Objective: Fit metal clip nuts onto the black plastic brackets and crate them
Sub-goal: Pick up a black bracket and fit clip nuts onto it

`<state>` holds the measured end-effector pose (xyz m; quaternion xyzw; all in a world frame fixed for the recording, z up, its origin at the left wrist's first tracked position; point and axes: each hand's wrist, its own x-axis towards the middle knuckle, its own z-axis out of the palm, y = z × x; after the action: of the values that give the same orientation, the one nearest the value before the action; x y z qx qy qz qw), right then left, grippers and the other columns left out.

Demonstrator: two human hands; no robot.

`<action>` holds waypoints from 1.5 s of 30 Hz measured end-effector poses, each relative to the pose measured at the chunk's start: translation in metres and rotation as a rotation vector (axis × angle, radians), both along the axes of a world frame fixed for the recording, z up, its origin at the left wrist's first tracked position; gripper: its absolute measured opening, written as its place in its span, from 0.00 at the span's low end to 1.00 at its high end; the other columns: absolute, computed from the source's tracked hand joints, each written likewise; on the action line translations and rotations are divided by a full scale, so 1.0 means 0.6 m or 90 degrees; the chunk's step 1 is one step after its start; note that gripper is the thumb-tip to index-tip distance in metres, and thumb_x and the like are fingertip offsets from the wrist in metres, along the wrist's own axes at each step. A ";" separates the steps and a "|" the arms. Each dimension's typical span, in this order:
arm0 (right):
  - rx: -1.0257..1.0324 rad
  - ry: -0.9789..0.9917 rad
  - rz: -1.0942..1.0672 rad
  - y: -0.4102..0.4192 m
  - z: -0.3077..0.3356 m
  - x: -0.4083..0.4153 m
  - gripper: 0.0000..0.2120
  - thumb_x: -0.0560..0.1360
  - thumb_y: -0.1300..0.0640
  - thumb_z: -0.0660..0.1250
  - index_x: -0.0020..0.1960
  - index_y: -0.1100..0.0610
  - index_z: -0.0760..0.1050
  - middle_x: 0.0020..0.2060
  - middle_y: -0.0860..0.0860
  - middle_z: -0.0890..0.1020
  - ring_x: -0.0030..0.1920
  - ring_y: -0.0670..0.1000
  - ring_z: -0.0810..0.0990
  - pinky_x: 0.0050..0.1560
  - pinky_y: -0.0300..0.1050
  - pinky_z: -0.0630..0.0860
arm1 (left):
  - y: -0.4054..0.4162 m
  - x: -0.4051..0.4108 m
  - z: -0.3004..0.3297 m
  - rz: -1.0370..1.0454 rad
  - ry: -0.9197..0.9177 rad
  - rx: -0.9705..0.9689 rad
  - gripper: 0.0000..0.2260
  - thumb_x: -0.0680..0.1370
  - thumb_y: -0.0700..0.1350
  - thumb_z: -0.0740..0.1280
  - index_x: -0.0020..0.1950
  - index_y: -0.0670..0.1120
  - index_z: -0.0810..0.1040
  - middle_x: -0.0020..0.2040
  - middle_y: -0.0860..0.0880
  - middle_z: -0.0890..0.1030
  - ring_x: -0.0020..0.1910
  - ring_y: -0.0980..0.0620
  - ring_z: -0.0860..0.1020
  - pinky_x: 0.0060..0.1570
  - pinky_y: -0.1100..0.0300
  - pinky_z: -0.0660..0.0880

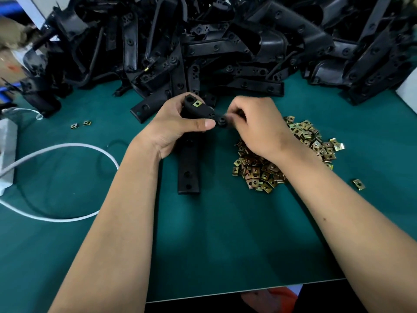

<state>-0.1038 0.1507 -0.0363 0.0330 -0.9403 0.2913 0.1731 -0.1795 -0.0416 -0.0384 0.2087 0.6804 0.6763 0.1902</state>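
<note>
My left hand grips a long black plastic bracket near its top end, and the bracket's lower end rests on the green mat. One brass clip nut sits fitted on the bracket's top. My right hand has its fingers curled at the bracket's right-hand tab; what they pinch is blurred and hidden. A heap of loose brass clip nuts lies under and right of my right wrist.
A big pile of black brackets fills the back of the green mat. Two stray clip nuts lie at the left, one at the right. A white cable loops from a white box at the left edge.
</note>
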 end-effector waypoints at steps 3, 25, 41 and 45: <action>-0.294 0.025 -0.025 0.001 0.001 -0.002 0.06 0.82 0.58 0.68 0.47 0.58 0.78 0.37 0.50 0.85 0.36 0.47 0.84 0.37 0.38 0.76 | 0.005 0.002 0.001 -0.013 0.009 0.007 0.19 0.64 0.36 0.79 0.49 0.42 0.74 0.39 0.47 0.81 0.34 0.52 0.78 0.38 0.61 0.78; -0.628 -0.076 -0.072 -0.010 -0.004 -0.004 0.03 0.71 0.59 0.80 0.42 0.54 0.87 0.39 0.53 0.88 0.41 0.52 0.86 0.43 0.49 0.85 | 0.023 0.011 0.000 -0.022 0.059 0.008 0.20 0.63 0.37 0.82 0.46 0.43 0.74 0.35 0.50 0.79 0.33 0.53 0.78 0.35 0.61 0.78; -0.761 -0.166 -0.097 -0.002 0.015 -0.002 0.04 0.73 0.61 0.78 0.43 0.58 0.83 0.42 0.55 0.87 0.42 0.51 0.85 0.35 0.39 0.78 | 0.046 0.021 -0.012 -0.036 0.102 0.125 0.19 0.68 0.34 0.80 0.49 0.43 0.72 0.55 0.42 0.85 0.43 0.48 0.82 0.37 0.58 0.79; -0.754 -0.175 -0.089 -0.001 0.013 -0.003 0.04 0.74 0.60 0.78 0.44 0.60 0.84 0.42 0.56 0.86 0.41 0.51 0.84 0.35 0.39 0.78 | 0.045 0.022 -0.011 -0.040 0.098 0.125 0.19 0.68 0.35 0.79 0.49 0.44 0.72 0.54 0.42 0.85 0.42 0.48 0.81 0.36 0.58 0.78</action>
<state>-0.1056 0.1503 -0.0285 -0.1684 -0.6320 0.7542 0.0581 -0.1664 -0.0143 -0.0452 0.2986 0.6169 0.7152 0.1369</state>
